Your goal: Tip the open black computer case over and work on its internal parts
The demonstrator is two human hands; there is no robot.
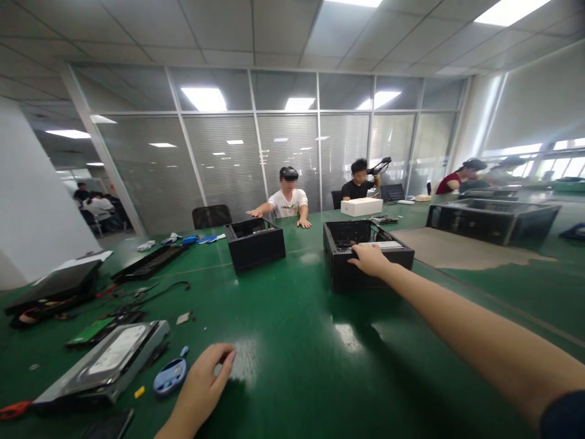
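Observation:
My right hand (369, 258) reaches far across the green table (292, 341) and rests on the near rim of an open black computer case (365, 253); its fingers curl over the edge. My left hand (201, 385) lies near the front edge, fingers loosely bent and resting on the tabletop, holding nothing. Just left of it lie a small blue round tool (170, 375) and a hard drive in a metal bracket (107, 364).
A second open black case (255, 244) stands at centre. Loose parts, cables, a green circuit board (91, 331) and black panels litter the left side. A larger black case (491, 219) and a white box (361, 207) stand at right. Several people sit at the far side.

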